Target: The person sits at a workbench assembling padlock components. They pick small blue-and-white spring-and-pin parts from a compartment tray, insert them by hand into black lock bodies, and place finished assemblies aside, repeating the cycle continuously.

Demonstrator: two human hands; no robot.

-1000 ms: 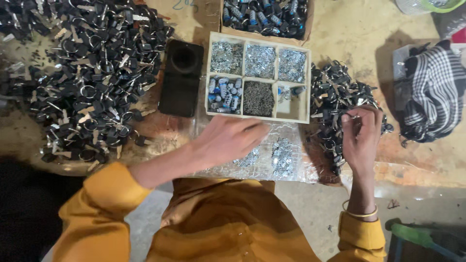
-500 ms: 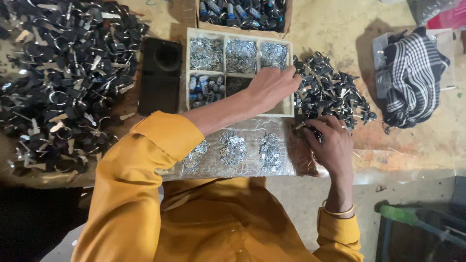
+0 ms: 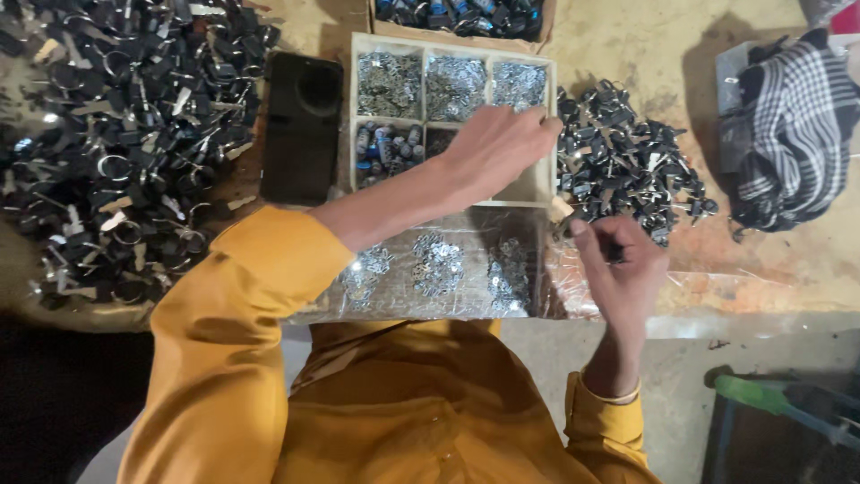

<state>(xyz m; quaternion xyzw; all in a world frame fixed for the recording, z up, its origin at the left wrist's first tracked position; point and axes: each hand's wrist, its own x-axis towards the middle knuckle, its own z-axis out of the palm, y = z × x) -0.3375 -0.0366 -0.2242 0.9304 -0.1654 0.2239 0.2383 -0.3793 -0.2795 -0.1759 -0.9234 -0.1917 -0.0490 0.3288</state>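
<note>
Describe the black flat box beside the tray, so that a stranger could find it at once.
Find the pale wooden tray with six compartments at the top middle of the table. The black box lies flat directly against its left side, between the tray and the big heap of black parts. It is the only plain, smooth black rectangle there.

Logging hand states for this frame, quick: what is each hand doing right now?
Left hand: reaching over the wooden compartment tray; grip hidden, cannot be told.
Right hand: fingers closed on a small dark metal part beside the pile of black parts.
</note>
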